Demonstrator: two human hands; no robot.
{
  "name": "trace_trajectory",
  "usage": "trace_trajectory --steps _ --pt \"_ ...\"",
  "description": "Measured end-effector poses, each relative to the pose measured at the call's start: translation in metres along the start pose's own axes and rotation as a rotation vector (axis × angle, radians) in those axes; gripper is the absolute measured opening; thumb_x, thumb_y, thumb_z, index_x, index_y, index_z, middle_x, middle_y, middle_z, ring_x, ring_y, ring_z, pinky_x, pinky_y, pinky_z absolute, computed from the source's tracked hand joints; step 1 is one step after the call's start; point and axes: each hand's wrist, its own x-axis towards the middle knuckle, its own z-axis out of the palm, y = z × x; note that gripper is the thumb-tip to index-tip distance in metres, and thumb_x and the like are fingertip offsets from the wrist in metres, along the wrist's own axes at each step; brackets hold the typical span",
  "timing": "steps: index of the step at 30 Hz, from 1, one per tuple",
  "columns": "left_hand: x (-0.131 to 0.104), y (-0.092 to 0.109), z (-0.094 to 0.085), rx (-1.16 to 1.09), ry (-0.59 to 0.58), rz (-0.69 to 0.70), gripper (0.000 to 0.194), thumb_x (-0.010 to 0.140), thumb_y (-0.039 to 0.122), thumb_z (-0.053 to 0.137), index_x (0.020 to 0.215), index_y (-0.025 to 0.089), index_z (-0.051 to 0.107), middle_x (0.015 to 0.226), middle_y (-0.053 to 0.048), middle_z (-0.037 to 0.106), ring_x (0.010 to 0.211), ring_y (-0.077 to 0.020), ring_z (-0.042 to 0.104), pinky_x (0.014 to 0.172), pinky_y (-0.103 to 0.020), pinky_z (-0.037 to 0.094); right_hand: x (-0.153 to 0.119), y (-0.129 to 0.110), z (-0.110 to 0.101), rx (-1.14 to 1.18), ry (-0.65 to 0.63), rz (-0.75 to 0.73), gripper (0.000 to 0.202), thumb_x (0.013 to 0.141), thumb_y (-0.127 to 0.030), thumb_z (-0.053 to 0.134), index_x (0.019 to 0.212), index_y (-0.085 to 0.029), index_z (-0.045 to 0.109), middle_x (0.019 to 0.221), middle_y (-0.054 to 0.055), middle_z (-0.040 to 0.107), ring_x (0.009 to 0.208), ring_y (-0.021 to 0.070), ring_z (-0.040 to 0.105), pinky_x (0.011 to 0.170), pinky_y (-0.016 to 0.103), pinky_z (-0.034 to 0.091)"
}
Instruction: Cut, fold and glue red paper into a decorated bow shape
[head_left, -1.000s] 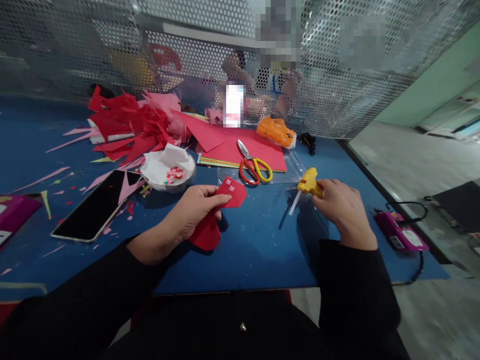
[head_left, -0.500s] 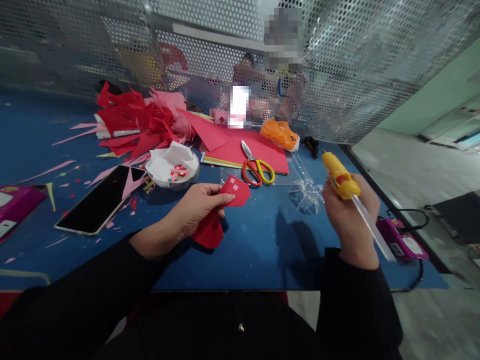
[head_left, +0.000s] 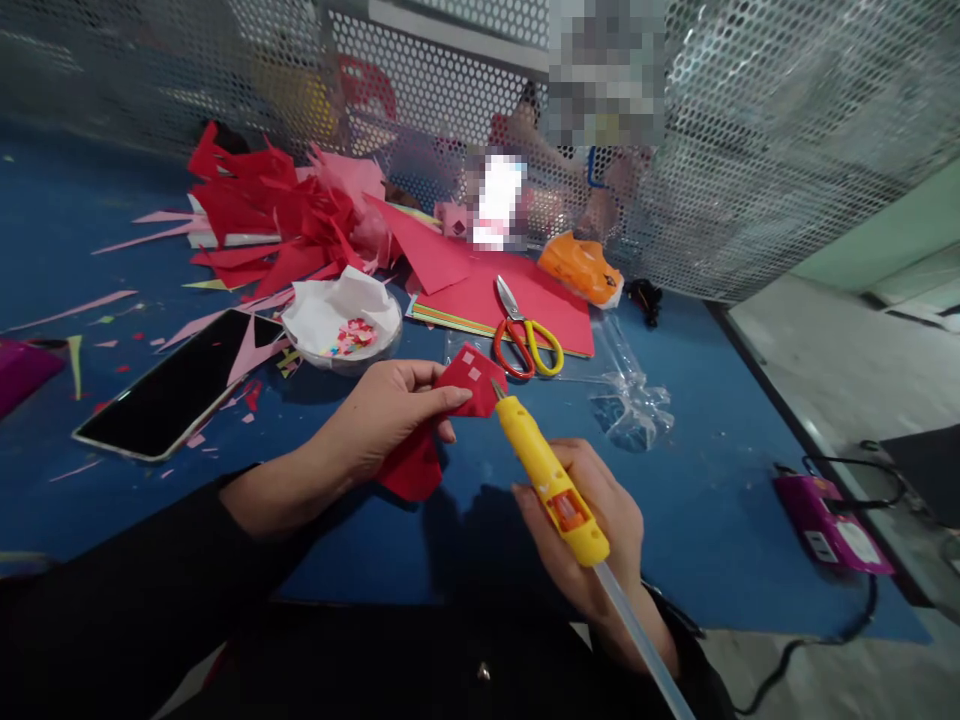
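My left hand [head_left: 401, 415] pinches a red paper cutout [head_left: 478, 362] that bears small pale pink squares; its lower part hangs beneath my fingers. In my right hand [head_left: 600, 500] is a yellow glue gun [head_left: 541, 462], with a long clear glue stick [head_left: 637, 625] coming out of its back end. The gun's metal nozzle is at the right side of the red paper; I cannot tell whether it touches. Just beyond the paper, scissors [head_left: 523, 340] with one red and one yellow handle rest partly on a stack of red paper [head_left: 555, 300].
A paper-lined bowl [head_left: 379, 340] holds tiny paper bits. Left of it lies a black phone [head_left: 176, 390]. Red paper scraps [head_left: 277, 215] pile at the back. An orange packet [head_left: 581, 268], clear plastic wrap [head_left: 634, 405] and a purple box with a cable [head_left: 829, 525] are rightward.
My right hand has brought the glue gun leftward from the table's right side to the red paper. My left hand keeps its grip on the paper. The view has shifted slightly.
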Motion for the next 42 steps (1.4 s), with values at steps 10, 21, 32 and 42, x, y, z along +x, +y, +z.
trace_trajectory --steps 10,21,32,42 --pt "-0.0046 0.0053 0.0042 0.126 0.021 0.081 0.021 0.08 0.036 0.072 0.086 0.017 0.071 0.057 -0.003 0.07 0.05 -0.0155 0.064 0.045 -0.02 0.042 -0.0068 0.0038 0.0059 -0.081 -0.057 0.018 0.009 0.091 -0.029 0.063 0.09 -0.023 0.057 0.079 -0.001 0.062 0.063 0.0124 0.059 0.058 0.024 0.047" --pt "-0.0041 0.0054 0.0061 0.138 0.022 0.117 0.014 0.081 0.031 0.07 0.084 0.017 0.071 0.06 -0.001 0.071 0.051 -0.014 0.065 0.046 -0.02 0.043 -0.0041 0.0012 0.0049 -0.142 -0.062 0.02 0.011 0.09 -0.03 0.063 0.085 -0.022 0.057 0.075 -0.002 0.06 0.06 0.0109 0.058 0.055 0.022 0.044" --pt "-0.0046 0.0042 0.0049 0.195 0.032 0.133 0.017 0.082 0.035 0.07 0.084 0.018 0.072 0.058 -0.002 0.071 0.051 -0.0135 0.065 0.046 -0.019 0.042 -0.0039 0.0031 0.0054 -0.163 -0.078 0.031 0.015 0.092 -0.031 0.061 0.081 -0.022 0.056 0.072 -0.002 0.059 0.058 0.011 0.056 0.053 0.023 0.041" --pt "-0.0052 0.0046 0.0057 0.177 0.039 0.132 0.018 0.08 0.035 0.071 0.083 0.017 0.071 0.058 -0.002 0.07 0.051 -0.0135 0.064 0.046 -0.019 0.043 -0.0045 0.0041 0.0067 -0.191 -0.072 0.016 0.017 0.092 -0.032 0.063 0.08 -0.022 0.055 0.07 -0.002 0.057 0.055 0.0109 0.055 0.051 0.024 0.039"
